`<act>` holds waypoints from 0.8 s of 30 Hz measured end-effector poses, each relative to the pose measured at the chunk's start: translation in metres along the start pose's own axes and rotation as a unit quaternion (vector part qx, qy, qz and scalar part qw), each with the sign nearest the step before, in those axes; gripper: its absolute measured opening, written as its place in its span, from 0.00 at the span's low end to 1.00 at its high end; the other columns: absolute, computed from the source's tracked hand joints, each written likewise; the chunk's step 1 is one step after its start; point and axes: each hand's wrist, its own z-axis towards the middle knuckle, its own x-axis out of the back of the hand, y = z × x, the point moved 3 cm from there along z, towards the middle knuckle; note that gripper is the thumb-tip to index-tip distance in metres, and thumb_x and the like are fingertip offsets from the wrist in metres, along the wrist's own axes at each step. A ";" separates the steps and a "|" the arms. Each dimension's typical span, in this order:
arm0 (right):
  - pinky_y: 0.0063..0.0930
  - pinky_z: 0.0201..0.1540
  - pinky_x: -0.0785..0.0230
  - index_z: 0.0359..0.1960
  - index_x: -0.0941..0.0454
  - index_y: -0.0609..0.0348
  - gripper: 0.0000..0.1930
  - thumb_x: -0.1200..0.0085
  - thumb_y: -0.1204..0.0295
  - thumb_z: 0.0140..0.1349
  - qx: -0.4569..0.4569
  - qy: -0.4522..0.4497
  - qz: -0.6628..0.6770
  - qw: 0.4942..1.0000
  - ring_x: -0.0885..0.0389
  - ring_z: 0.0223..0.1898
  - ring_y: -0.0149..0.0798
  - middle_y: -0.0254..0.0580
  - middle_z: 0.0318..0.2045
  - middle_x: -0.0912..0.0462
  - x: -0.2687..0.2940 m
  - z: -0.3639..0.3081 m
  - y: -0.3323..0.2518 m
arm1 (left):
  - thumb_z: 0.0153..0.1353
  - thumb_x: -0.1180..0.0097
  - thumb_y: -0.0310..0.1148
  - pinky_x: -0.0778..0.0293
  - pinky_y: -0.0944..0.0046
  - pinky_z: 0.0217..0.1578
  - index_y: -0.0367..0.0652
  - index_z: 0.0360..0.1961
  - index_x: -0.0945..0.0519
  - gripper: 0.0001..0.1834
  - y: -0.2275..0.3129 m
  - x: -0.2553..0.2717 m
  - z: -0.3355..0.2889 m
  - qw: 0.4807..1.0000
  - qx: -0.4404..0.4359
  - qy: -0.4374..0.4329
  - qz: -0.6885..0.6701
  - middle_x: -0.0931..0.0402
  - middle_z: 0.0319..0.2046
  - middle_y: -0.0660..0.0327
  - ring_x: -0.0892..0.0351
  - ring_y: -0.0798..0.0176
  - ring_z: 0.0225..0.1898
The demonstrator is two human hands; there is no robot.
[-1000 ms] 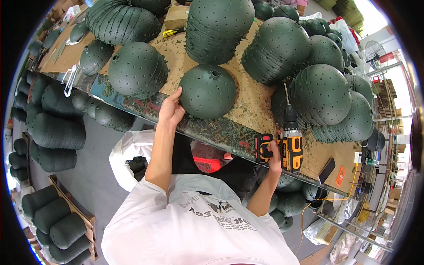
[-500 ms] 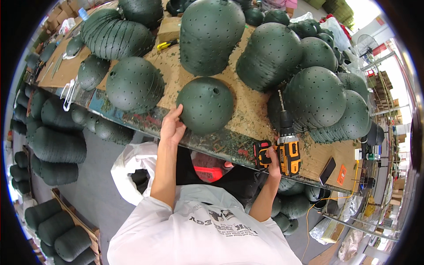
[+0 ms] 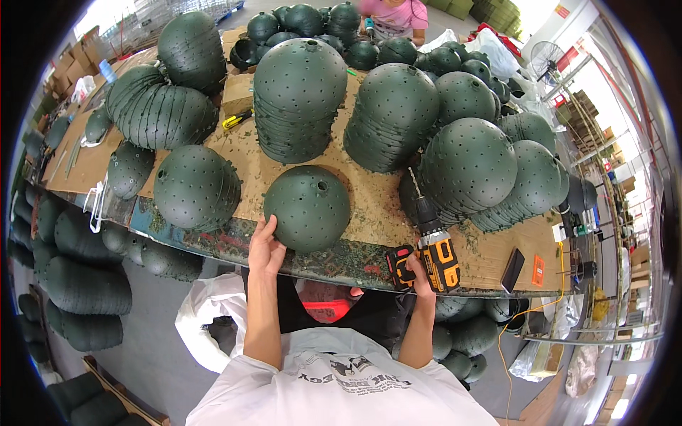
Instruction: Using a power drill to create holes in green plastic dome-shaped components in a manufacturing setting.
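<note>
A dark green plastic dome (image 3: 307, 208) dotted with small holes, with a larger hole near its top, sits at the table's front edge. My left hand (image 3: 266, 248) grips its lower left rim. To the right, my right hand (image 3: 420, 277) is closed around the handle of a yellow and black cordless drill (image 3: 440, 264). The drill's long bit points up and slightly left, apart from the dome and in front of the stacked domes (image 3: 469, 160). The underside of the dome is hidden.
Tall dome stacks (image 3: 300, 99) stand behind and on both sides. A yellow utility knife (image 3: 237, 119), a phone (image 3: 512, 270) and an orange case (image 3: 538, 270) lie on the cardboard-covered table (image 3: 369, 206). Green shavings litter it. Across it sits a person in pink (image 3: 395, 15).
The view has shifted, so the table sits lower and more of its far side shows. The drill now leans further left. My left hand stays on the dome's rim.
</note>
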 end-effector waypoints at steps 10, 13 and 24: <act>0.27 0.30 0.32 0.31 0.24 0.61 0.02 0.45 0.79 0.63 -0.028 0.012 -0.022 0.999 0.24 0.26 0.29 0.35 0.23 0.23 -0.002 0.001 0.000 | 0.70 0.47 0.28 0.28 0.55 0.60 0.41 0.64 0.34 0.22 -0.008 -0.006 -0.002 0.998 -0.001 -0.057 -0.026 0.27 0.59 0.58 0.25 0.60 0.58; 0.28 0.34 0.29 0.32 0.23 0.62 0.02 0.45 0.81 0.63 -0.033 0.025 0.006 0.999 0.21 0.28 0.30 0.35 0.24 0.21 -0.006 0.002 -0.007 | 0.70 0.48 0.28 0.29 0.55 0.60 0.41 0.63 0.34 0.22 -0.009 -0.010 -0.002 0.996 -0.004 -0.086 -0.038 0.28 0.59 0.58 0.26 0.60 0.58; 0.31 0.46 0.27 0.44 0.19 0.59 0.11 0.36 0.69 0.63 -0.081 0.078 -0.191 0.975 0.20 0.39 0.31 0.33 0.36 0.17 0.009 -0.015 0.016 | 0.69 0.51 0.24 0.32 0.52 0.63 0.43 0.65 0.35 0.23 -0.013 -0.005 0.000 0.992 0.022 -0.092 -0.079 0.29 0.60 0.58 0.28 0.58 0.61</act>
